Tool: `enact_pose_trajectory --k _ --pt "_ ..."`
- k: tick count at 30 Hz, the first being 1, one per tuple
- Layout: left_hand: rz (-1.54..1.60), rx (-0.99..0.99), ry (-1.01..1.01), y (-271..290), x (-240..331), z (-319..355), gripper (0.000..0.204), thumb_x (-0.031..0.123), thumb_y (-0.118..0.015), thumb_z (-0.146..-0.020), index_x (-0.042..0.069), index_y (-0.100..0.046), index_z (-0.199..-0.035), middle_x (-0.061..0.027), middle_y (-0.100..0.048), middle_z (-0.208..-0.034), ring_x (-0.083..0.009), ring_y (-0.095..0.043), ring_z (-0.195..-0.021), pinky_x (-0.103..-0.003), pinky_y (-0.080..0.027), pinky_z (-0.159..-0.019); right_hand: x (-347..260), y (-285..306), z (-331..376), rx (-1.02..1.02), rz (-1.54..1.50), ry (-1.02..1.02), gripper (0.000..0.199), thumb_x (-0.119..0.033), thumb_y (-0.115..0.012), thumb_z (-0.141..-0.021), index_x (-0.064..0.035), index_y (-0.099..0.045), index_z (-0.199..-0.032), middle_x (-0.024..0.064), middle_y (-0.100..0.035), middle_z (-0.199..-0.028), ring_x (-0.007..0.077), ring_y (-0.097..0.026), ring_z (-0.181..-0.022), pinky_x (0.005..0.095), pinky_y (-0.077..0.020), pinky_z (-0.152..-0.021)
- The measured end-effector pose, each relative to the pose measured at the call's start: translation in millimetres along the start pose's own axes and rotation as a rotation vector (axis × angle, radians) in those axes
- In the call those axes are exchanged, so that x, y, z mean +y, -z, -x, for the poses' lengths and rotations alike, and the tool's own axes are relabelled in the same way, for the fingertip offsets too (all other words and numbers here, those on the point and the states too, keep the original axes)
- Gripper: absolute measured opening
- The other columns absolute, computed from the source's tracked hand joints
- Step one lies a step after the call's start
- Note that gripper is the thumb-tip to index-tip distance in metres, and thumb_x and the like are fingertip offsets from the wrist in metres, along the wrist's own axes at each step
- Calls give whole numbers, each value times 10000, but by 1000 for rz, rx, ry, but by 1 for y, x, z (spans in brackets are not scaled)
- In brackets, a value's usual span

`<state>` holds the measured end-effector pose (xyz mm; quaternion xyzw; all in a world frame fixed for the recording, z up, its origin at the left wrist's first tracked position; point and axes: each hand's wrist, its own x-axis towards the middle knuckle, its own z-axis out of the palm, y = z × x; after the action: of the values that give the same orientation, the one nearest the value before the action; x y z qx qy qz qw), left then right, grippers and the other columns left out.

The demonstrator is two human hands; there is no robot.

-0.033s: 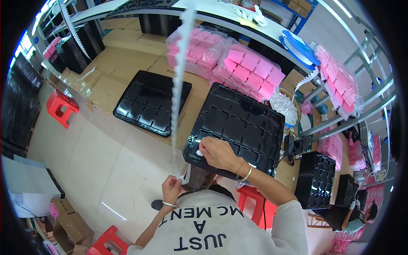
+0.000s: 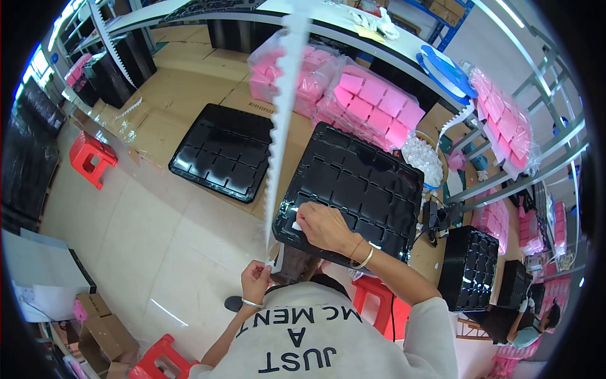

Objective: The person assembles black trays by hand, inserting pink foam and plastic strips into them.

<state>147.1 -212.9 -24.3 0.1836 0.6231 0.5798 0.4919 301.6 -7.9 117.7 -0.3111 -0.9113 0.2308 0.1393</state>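
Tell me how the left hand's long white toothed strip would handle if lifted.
The long, narrow white strip with a toothed edge is probably floppy, since a similar white strip curls below the blue round reel. It looks slim, so likely light. Those teeth might snag.

Cream shirt (image 2: 353, 344), dark lettering (image 2: 295, 336), gold bangle (image 2: 368, 258)

Bag (image 2: 375, 104) just behind the tray (image 2: 361, 189)

Glossy pale tiled floor (image 2: 139, 221), red plastic stool (image 2: 93, 155) at left, long white-topped bench (image 2: 407, 46) across the back, blue metal shelving (image 2: 456, 24) behind, pale grey wall (image 2: 491, 43), tube light (image 2: 507, 12) at upper right, bright window (image 2: 39, 67) at far left
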Motion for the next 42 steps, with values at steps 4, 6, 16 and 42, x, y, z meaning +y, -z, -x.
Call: enact_pose_trajectory --k 4,6,16,42 --pt "-17 -13 6 -7 12 3 132 49 -686 -928 36 -566 -875 -27 -591 -657 -77 -528 -525 -216 -366 -440 3 -9 -2 11 68 11 148 -158 -580 -925 -10 -589 -910 168 -627 -862 365 -645 -815 456 -518 -694" --pt "-10 -68 52 -10 21 4 120 64 -672 -941 35 -577 -872 -7 -603 -712 -71 -558 -599 -211 -416 -513 0 -9 -2 17 123 -5 148 -153 -590 -918 -5 -589 -906 169 -622 -848 368 -645 -797 456 -519 -682" --pt "142 -144 60 -30 67 6 152 108 -670 -967 64 -554 -879 -12 -606 -710 -66 -545 -592 -200 -403 -514 -3 -26 4 73 173 6 130 -103 -591 -888 16 -549 -857 182 -601 -812 369 -641 -762 448 -516 -614" --pt "262 -170 -70 -53 95 -10 115 87 -665 -964 24 -576 -929 -61 -622 -757 -95 -578 -586 -211 -433 -510 -10 -36 13 219 166 -12 88 -55 -579 -845 23 -545 -864 171 -574 -817 330 -634 -776 423 -530 -639"
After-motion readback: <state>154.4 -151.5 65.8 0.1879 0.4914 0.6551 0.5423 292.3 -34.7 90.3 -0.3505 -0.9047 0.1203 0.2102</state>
